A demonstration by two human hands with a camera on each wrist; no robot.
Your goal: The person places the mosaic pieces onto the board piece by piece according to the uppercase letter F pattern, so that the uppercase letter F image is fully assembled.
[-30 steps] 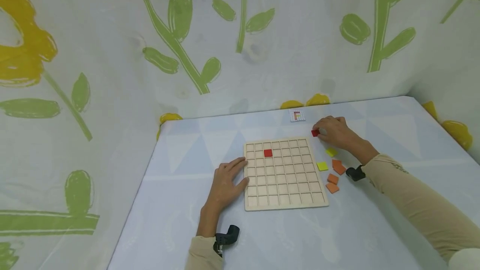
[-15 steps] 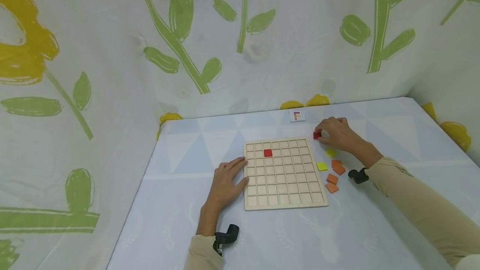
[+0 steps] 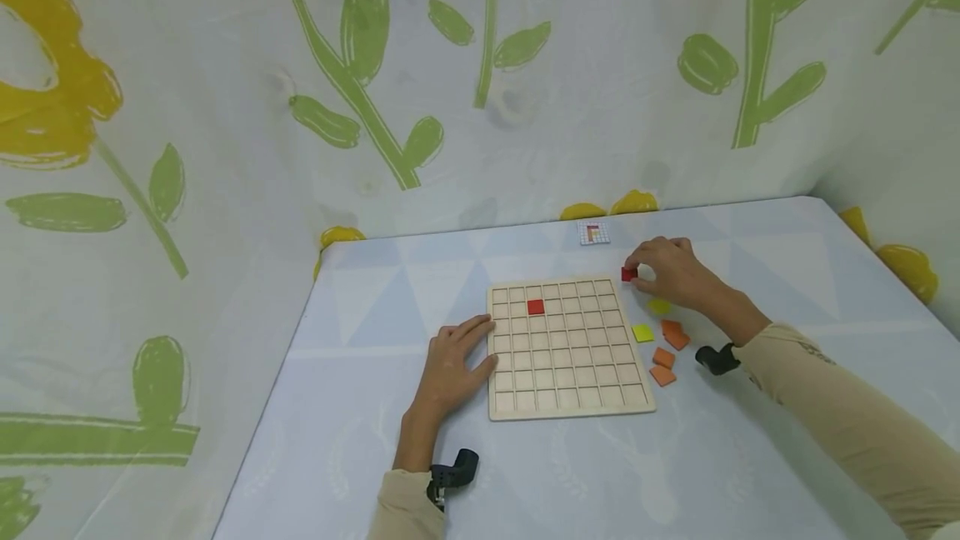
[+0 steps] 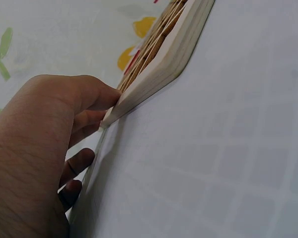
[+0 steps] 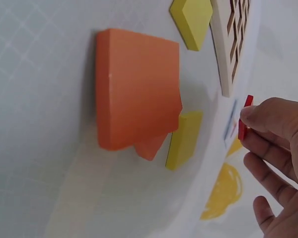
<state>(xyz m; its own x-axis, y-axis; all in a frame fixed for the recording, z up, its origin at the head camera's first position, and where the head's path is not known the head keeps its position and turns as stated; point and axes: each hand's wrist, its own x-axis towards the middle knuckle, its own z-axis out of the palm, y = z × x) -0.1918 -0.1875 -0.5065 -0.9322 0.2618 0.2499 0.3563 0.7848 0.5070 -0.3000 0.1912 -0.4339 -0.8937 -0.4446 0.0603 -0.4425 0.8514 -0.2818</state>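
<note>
A square wooden grid board (image 3: 573, 348) lies on the table, with one red tile (image 3: 536, 307) set in a cell of its second row. My left hand (image 3: 450, 365) rests along the board's left edge, fingertips and thumb touching the rim; the left wrist view shows the thumb against the board's side (image 4: 154, 74). Off the board's far right corner, my right hand (image 3: 667, 269) pinches another red tile (image 5: 246, 119) between thumb and fingers. Beneath that hand lies a yellow tile (image 3: 659, 307), and a second yellow tile (image 3: 642, 333) sits close to the board's right edge.
Several orange tiles (image 3: 663, 358) lie to the right of the board, some overlapping. A small card (image 3: 594, 232) with a coloured grid pattern lies near the table's back edge. Flower-printed cloth (image 3: 600, 107) hangs behind the table and at its sides.
My right hand has shifted slightly toward me, still pinching the red tile, which now sits a little lower in the head view. The left hand and board have stayed put.
</note>
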